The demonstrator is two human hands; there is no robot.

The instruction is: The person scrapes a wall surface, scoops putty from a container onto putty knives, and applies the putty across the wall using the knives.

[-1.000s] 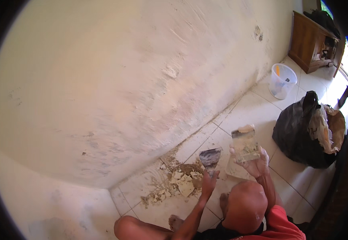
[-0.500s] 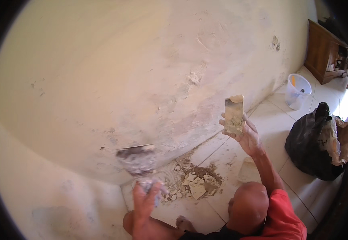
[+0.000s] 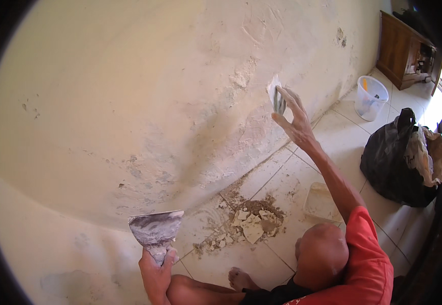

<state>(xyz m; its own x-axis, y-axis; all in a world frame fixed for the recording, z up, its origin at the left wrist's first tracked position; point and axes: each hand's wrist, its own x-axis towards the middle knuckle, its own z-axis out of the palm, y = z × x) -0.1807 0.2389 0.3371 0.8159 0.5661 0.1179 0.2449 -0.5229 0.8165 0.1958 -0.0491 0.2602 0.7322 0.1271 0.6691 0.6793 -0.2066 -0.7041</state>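
My left hand is wrapped round the handle of a wide putty knife. Its broad blade points up, smeared with pale filler, and stands low in front of the wall. Higher and to the right, my right hand reaches out with a small flat spreader plate between thumb and fingers. White filler shows at the plate's upper edge, which is at the wall; whether it touches is hard to tell. Rough, flaking patches and pinkish smears run across the wall beside it.
Broken plaster pieces and dust lie on the white tile floor below the wall. A shallow pale tub sits by my knee. Farther right are a black bag, a clear bucket and a wooden cabinet.
My right hand has moved up and left to the wall, turning the plate from face-on to edge-on. My left hand with the putty knife has dropped down and left.
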